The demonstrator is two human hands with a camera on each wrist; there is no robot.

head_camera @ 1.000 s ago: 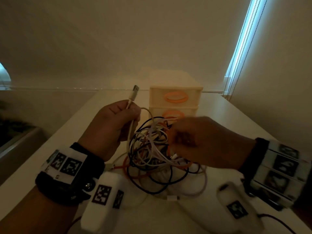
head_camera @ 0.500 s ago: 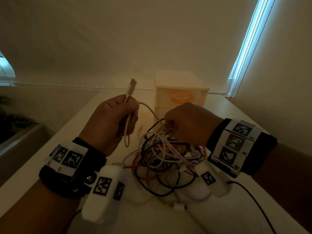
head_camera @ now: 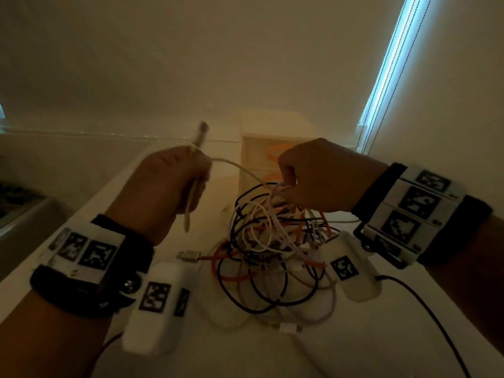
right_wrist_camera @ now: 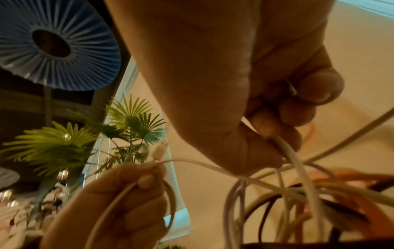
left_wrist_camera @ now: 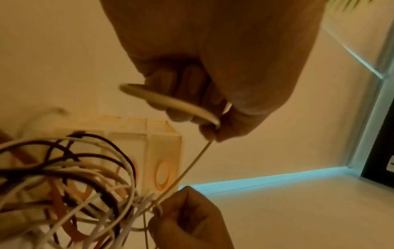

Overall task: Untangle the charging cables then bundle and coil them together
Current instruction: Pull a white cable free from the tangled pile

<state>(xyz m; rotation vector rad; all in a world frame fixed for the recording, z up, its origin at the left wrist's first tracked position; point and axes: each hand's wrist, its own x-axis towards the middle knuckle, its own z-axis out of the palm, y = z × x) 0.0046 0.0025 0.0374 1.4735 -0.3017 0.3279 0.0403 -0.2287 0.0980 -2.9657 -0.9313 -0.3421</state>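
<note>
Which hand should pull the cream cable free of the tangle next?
Left, probably. The left hand already grips the cream cable near its plug, clear of the tangle. The right hand pinches strands at the tangle's top, suited to steadying it.

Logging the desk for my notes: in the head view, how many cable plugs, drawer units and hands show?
Plugs: 3 – cream cable's plug, silver plug, front white plug
Drawer units: 1 – drawer unit
Hands: 2 – left hand, right hand
Total: 6
</note>
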